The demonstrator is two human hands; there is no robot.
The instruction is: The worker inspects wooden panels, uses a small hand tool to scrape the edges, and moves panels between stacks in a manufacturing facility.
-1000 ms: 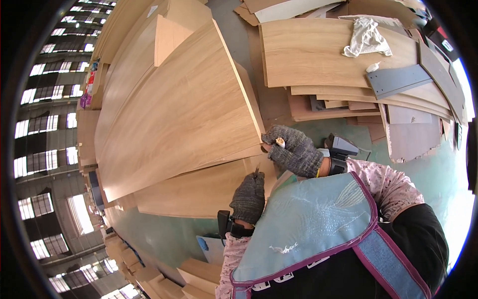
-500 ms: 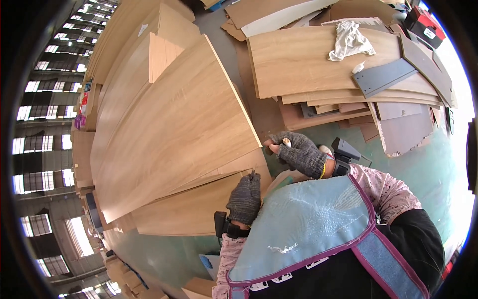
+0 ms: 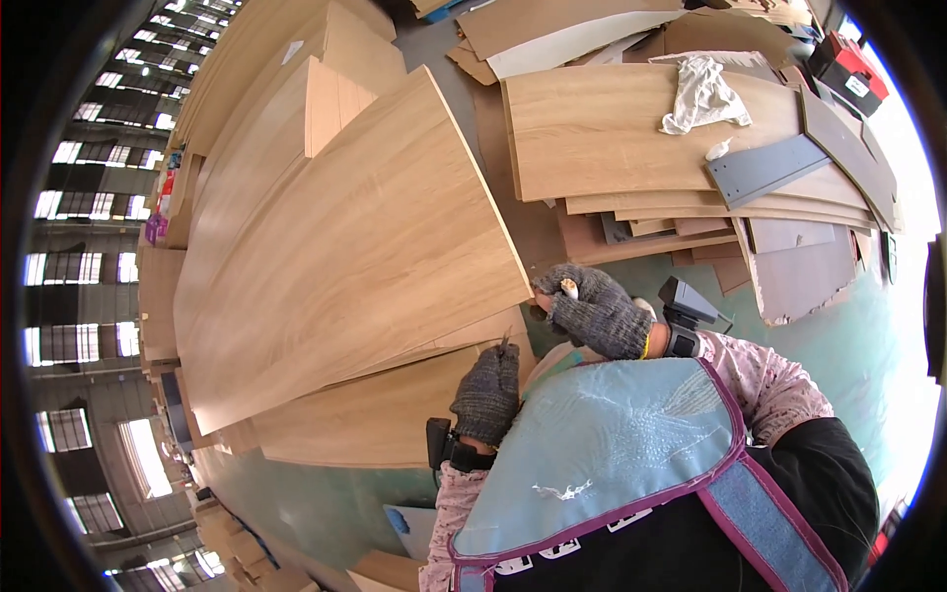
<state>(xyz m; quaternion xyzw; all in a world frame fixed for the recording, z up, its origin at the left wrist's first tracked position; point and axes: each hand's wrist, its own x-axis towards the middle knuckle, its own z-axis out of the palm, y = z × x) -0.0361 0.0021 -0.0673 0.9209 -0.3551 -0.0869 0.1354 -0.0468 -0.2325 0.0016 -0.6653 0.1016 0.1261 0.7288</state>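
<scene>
A large wood-grain panel (image 3: 355, 237) slants across the left and middle, its near right corner at the fingers of my right hand (image 3: 600, 314). That hand wears a grey knit glove with bare fingertips, closed on the corner. A small white piece with a brownish end (image 3: 569, 287) sticks up at its fingers. My left hand (image 3: 486, 397), in a matching glove, is closed beside the lower panel (image 3: 375, 414), under the large one. A thin dark tip rises from its fingers; what they hold is hidden.
More panels (image 3: 247, 128) lean at the far left. At the right is a stack of boards (image 3: 612, 128) bearing a white cloth (image 3: 702, 94) and a drilled grey board (image 3: 769, 170). A red and black box (image 3: 846, 74) stands behind. Cardboard boxes (image 3: 237, 543) lie lower left.
The large panel's near corner has shifted slightly right and down and now meets my right fingers. My left hand stays almost in place. The whole view has turned a little.
</scene>
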